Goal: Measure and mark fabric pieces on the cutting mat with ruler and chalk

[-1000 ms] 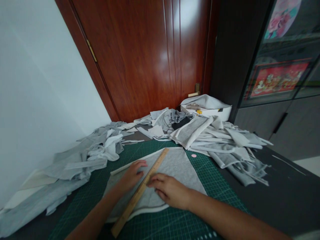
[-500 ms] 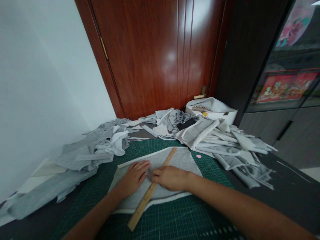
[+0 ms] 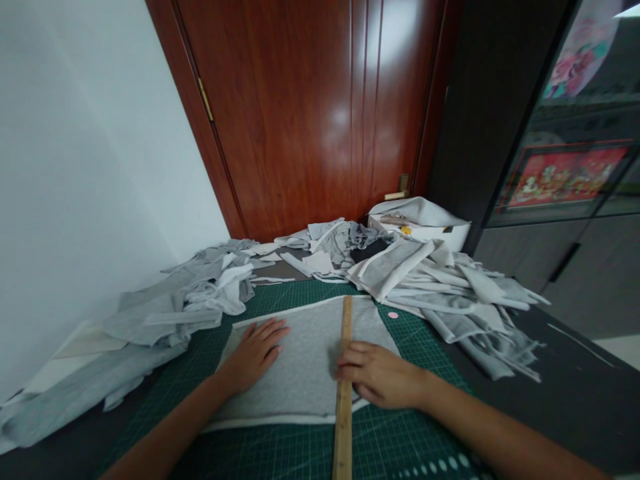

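Observation:
A piece of grey fabric [image 3: 305,360] with pale edges lies flat on the green cutting mat [image 3: 280,453]. Across its right part runs a wooden ruler [image 3: 343,427], its near end reaching past the fabric towards me. My right hand [image 3: 377,373] grips the ruler near its middle, with fingers curled over its left edge. On the fabric's left side rests my left hand [image 3: 254,353], palm down and fingers stretched out, holding nothing.
Grey fabric scraps [image 3: 195,287] are heaped along the wall at left. A stack of cut fabric pieces [image 3: 425,280] lies at right. Behind it stands a white box [image 3: 450,237] before the wooden door [image 3: 300,120]. A small pink disc [image 3: 393,315] sits on the mat.
The ruler has moved right and turned from a slant to nearly straight away from me, with my right hand on it. My left hand has shifted slightly left and lies flat.

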A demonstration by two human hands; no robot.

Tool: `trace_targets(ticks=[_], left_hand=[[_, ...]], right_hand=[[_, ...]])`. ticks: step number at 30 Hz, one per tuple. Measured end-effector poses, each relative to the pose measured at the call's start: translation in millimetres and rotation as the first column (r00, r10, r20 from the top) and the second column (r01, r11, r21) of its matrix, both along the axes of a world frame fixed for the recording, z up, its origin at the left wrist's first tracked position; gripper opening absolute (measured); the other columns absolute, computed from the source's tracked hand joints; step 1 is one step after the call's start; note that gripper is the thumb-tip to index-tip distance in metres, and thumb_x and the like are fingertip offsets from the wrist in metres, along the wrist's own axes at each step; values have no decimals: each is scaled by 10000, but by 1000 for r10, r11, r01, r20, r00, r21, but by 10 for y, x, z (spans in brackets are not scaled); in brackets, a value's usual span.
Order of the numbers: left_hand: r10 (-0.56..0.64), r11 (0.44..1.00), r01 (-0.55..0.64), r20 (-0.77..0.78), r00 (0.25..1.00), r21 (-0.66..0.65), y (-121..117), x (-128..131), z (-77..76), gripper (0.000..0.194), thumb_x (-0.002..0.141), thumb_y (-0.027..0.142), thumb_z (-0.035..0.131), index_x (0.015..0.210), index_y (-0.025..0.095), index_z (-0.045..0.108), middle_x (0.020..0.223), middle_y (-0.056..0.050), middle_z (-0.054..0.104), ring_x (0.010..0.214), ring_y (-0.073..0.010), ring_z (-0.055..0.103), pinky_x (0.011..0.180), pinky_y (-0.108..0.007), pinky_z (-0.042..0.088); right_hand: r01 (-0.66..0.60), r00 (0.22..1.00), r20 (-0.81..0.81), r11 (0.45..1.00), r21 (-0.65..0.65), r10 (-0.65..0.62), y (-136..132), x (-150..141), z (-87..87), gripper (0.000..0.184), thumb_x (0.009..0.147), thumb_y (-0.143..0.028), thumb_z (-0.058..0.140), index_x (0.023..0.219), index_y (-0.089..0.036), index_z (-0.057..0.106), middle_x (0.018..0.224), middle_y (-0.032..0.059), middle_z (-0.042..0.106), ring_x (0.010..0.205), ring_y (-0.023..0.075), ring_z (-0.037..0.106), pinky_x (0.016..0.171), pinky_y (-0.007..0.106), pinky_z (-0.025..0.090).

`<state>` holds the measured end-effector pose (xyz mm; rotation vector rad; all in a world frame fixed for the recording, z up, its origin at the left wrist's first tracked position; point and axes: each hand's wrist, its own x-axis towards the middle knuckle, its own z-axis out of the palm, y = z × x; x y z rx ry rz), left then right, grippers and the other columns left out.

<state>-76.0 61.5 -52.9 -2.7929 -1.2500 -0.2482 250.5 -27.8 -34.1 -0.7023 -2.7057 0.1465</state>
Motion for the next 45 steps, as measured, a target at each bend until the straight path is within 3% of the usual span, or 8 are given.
trace_targets(ticks=[4,9,17,23,27,33,37,45], left_hand=[[17,997,-17,-4,1000,80,-33,138,73,360,945,261,396,1289,250,500,1361,-43,513,1273,-222,422,1084,-449,315],[190,973,-180,-58,980,144,-131,771,237,195,895,233,472,1009,136,598,1039,-122,610,1026,-269,548,940,-439,428],[-85,995,92,146,986,-43,-7,1633,50,467,860,83,387,1323,114,436,1386,-128,480,1292,-194,415,1101,-351,318],[-109,990,116,94,990,-79,43,1600,-21,477,932,149,281,1394,176,398,1472,-80,411,1380,-182,312,1144,-431,212],[-104,991,109,55,993,-79,67,1446,24,489,940,180,289,1422,214,364,1488,-45,390,1397,-184,279,1142,-472,179],[-61,997,63,51,997,-43,153,1091,26,469,951,204,300,1410,247,389,1476,-50,410,1390,-200,291,1124,-497,191],[-41,999,41,21,999,-25,159,1004,47,486,925,153,330,1379,301,423,1470,-26,419,1381,-217,306,1098,-526,229],[102,987,-95,-49,994,132,-5,1455,177,259,884,174,435,1091,176,592,1133,-129,596,1118,-287,520,932,-468,408]], right_hand=[[43,988,-146,997,-62,-52,-37,4,-66,364,753,-74,496,1091,-153,601,1090,85,588,1056,194,502,987,330,380],[15,962,-266,989,-148,-55,-31,-10,-36,368,696,-21,483,1007,-167,613,1037,66,593,1004,170,537,941,303,415],[-13,902,-417,960,-279,-109,21,51,-55,414,667,45,440,978,-181,592,1018,52,587,977,155,546,892,284,447],[157,789,-510,916,-370,-342,159,124,-258,308,687,44,482,871,-182,582,899,29,556,825,143,543,752,262,454],[95,763,-539,887,-451,-356,146,-86,-317,246,692,27,538,808,-186,583,850,10,529,780,129,539,708,238,450],[61,846,-476,930,-362,-241,159,-252,-235,257,711,11,555,874,-187,571,968,37,534,912,145,537,814,257,457],[258,870,-378,945,-200,-318,350,-94,-229,227,765,-17,533,926,-170,580,1026,72,563,1021,187,512,942,330,419],[714,698,-175,693,98,-695,639,88,-328,255,898,-152,453,1107,-88,583,1101,160,577,1081,264,476,969,397,384]])
